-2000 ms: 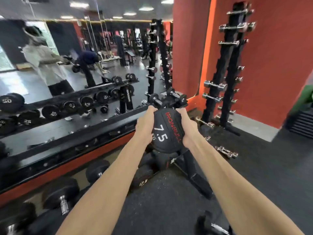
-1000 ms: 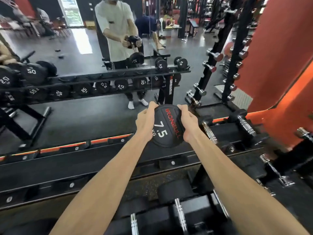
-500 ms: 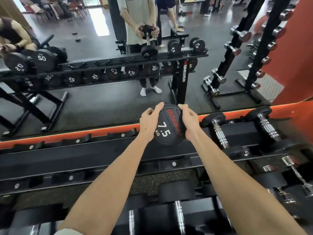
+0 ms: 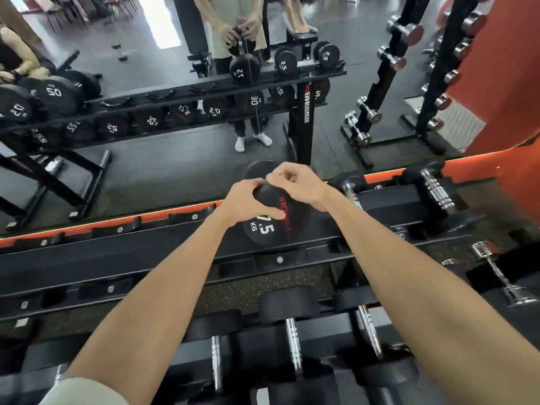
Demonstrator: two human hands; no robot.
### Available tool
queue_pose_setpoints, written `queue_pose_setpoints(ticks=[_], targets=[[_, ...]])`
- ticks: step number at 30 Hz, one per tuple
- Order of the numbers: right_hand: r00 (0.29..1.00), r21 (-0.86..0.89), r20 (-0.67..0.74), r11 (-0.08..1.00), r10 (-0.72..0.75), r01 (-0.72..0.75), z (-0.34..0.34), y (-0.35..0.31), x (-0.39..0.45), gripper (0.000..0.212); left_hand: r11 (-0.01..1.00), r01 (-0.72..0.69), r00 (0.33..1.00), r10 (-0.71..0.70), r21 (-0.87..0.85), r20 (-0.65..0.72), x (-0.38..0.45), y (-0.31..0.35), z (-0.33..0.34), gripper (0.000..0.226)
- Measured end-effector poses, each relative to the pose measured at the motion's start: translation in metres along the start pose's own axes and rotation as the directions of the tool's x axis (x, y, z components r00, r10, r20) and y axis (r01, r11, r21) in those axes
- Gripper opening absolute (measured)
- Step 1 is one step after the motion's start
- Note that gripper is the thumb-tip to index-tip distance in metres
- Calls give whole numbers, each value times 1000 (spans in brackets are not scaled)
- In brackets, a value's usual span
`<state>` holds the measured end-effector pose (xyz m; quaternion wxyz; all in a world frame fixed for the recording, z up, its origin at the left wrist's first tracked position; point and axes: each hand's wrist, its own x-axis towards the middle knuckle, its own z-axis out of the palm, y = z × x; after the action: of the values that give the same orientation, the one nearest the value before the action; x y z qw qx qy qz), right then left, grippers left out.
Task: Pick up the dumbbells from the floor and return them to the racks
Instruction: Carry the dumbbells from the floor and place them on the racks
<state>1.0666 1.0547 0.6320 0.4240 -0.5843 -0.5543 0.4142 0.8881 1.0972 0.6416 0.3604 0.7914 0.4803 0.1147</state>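
Black dumbbell [image 4: 268, 223] on rack [image 4: 117, 255], under both hands [image 4: 271, 197].

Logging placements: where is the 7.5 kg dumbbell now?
Centre of the head view: the 7.5 kg dumbbell sits on the upper rack rail, left of two chrome-handled dumbbells.

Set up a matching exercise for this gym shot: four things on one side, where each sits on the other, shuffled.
Things:
1. 7.5 kg dumbbell
2. left hand
3. right hand
4. chrome-handled dumbbell

Places:
A. far right on the top rail
B. on the dumbbell's upper right edge
C. on the top rail, under both hands
D. on the dumbbell's left face

Pairs: 1-C, 2-D, 3-B, 4-A
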Motion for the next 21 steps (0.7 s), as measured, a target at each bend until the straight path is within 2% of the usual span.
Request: queue_pose_setpoints(ticks=[3,6,8,9,11,13,18,21], targets=[[957,-219,287,976,49,16,6,-2,2,23,999,-54,998,54,-2,12,-21,-13,9,75],[893,-355,411,934,185,-31,8,5,-7,49,997,-62,998,63,47,-19,-40,-23,28,74],[857,-480,442,877,264,-22,4,8,-17,69,994,-46,998,50,99,-43,-46,-26,43,60],[854,-563,436,826,285,11,3,11,-24,74,991,-32,998,38,127,-52,-47,-26,51,57],[862,-699,392,713,323,51,7,18,-35,75,984,-29,999,36,175,-37,-49,-23,69,63],[865,-760,353,649,356,43,15,29,-49,74,970,-35,999,36,239,0,-52,-20,86,71],[925,-719,242,695,294,-33,31,50,-75,62,934,-11,993,-31,358,112,-48,-31,85,65],[944,-702,181,708,274,-71,45,47,-80,63,896,-28,981,-62,444,186,-47,-37,72,70]])
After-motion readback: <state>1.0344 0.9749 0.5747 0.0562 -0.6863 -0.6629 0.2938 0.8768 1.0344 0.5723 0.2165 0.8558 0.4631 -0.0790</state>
